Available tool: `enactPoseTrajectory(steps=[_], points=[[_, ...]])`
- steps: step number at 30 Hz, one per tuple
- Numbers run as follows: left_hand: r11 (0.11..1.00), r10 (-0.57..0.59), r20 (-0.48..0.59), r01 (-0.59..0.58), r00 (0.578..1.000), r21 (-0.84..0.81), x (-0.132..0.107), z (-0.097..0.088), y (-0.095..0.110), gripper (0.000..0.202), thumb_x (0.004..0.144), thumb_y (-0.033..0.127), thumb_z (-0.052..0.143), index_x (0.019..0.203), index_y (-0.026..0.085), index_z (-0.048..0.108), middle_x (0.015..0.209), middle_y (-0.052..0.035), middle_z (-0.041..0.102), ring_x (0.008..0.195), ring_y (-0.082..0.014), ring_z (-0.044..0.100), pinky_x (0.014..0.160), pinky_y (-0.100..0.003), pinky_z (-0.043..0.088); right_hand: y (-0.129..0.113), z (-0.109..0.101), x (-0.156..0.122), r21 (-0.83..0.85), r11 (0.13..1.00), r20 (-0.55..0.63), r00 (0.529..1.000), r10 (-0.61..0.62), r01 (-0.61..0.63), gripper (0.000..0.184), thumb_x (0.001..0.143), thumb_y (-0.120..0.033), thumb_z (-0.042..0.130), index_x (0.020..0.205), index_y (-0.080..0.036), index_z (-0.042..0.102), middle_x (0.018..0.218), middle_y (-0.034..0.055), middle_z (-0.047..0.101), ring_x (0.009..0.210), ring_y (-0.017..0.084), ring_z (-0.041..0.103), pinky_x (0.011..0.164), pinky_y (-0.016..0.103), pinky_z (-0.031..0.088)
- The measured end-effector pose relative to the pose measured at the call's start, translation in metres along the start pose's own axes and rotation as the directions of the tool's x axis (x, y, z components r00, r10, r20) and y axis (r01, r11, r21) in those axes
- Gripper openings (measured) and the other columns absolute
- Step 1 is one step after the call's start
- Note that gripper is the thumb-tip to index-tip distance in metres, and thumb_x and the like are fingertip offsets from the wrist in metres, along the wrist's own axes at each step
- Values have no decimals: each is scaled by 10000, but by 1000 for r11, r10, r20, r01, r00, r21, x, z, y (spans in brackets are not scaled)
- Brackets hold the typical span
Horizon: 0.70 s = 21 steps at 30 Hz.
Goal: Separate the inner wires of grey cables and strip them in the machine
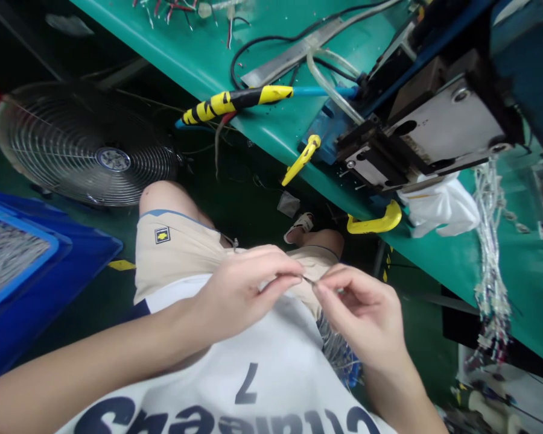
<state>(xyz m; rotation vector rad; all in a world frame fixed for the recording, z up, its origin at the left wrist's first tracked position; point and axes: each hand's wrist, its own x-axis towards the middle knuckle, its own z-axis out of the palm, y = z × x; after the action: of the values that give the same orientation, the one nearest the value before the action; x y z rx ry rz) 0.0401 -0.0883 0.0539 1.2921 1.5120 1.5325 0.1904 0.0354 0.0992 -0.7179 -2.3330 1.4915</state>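
My left hand (pixel 242 289) and my right hand (pixel 362 313) meet over my lap, each pinching one end of a thin wire (pixel 308 279) between thumb and forefinger. A bundle of more thin wires (pixel 337 349) hangs below my right hand, against my white shirt. Both hands are closed in a pinch. My knees and beige shorts (pixel 181 247) lie just beyond the hands.
A green workbench (pixel 199 48) slants across the top right, carrying a metal press machine (pixel 434 126), yellow handles (pixel 375 224), a yellow-black taped hose (pixel 235 101) and hanging wire bundles (pixel 491 259). A floor fan (pixel 84 144) stands at left; a blue bin (pixel 22 271) holds wires.
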Motion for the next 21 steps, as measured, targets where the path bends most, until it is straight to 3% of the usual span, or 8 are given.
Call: enactPoseTrajectory(steps=[2,8,13,21], points=[[1000,-12,26,12,1000,-28,3,-3,-2,168,896,149,585,1011,204,695,923,-63,727,856,-184,666,753,-291,520,1,-5,-3,88,996,82,997,-6,-1,124,825,-84,664,803,-202,697,652,11,622,533,147,555,474,282,441],[984,-140,200,159,970,-82,11,-5,3,182,922,202,552,1000,187,716,968,-56,700,885,-167,657,777,-265,502,9,-7,-8,199,965,77,984,159,-172,73,854,-141,665,831,-201,701,710,17,626,428,91,483,362,228,388],[942,-283,328,325,901,-79,9,-7,6,146,930,249,532,917,184,662,835,-9,700,743,-136,646,617,-212,464,11,3,-6,114,984,-37,990,139,-134,74,838,-139,676,799,-199,694,676,17,632,507,123,538,413,233,426],[922,-347,305,383,887,-65,11,-15,3,158,916,291,557,883,189,673,847,-16,711,787,-153,641,626,-221,455,9,-2,-14,119,979,-56,984,171,-163,67,854,-154,686,824,-207,714,627,-8,606,439,108,538,404,239,432]])
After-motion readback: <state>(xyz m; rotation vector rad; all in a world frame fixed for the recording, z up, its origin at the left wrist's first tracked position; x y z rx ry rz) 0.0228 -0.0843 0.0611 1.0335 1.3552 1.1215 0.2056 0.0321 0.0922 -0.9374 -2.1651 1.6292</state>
